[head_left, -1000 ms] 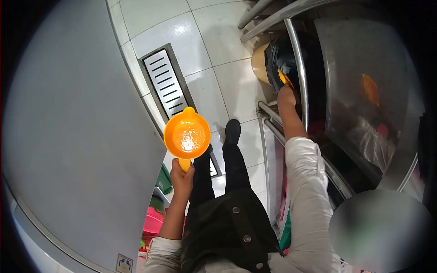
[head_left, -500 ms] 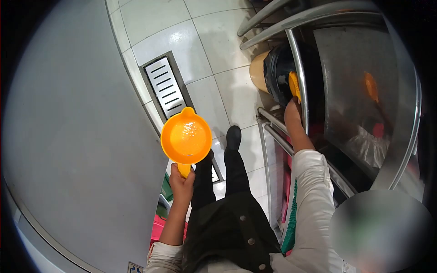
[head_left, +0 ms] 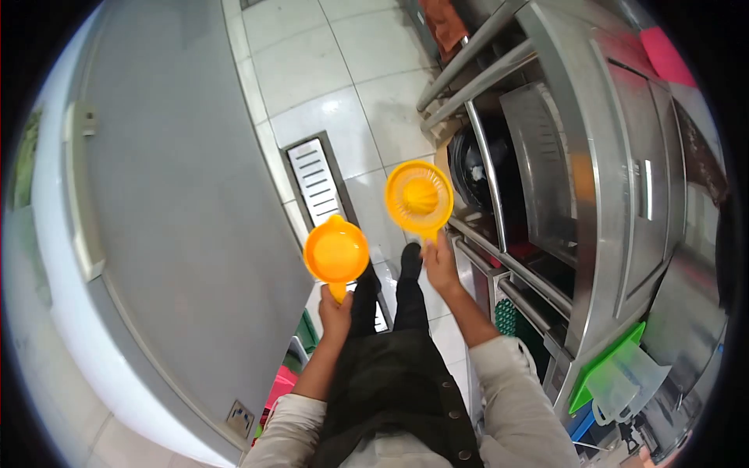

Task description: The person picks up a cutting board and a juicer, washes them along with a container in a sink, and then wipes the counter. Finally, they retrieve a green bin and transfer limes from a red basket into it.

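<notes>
The orange cup (head_left: 336, 248) was held above the near end of the drain cover (head_left: 314, 181), its spout forward, its handle running back into the pinch of the left hand (head_left: 335, 313). The reamer (head_left: 420, 195), right of the drain cover, lay likewise along its handle, gripped by the right hand (head_left: 441, 265). Earlier it had been at the lined bin (head_left: 470, 168). Counted: one cup, one reamer, one bin.

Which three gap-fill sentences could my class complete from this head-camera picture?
1. The left hand holds the orange bowl by its ____.
2. The yellow reamer is in the person's ____ hand.
3. The visible shoe on the tiled floor is ____ in colour.
Missing words: handle; right; black.
</notes>
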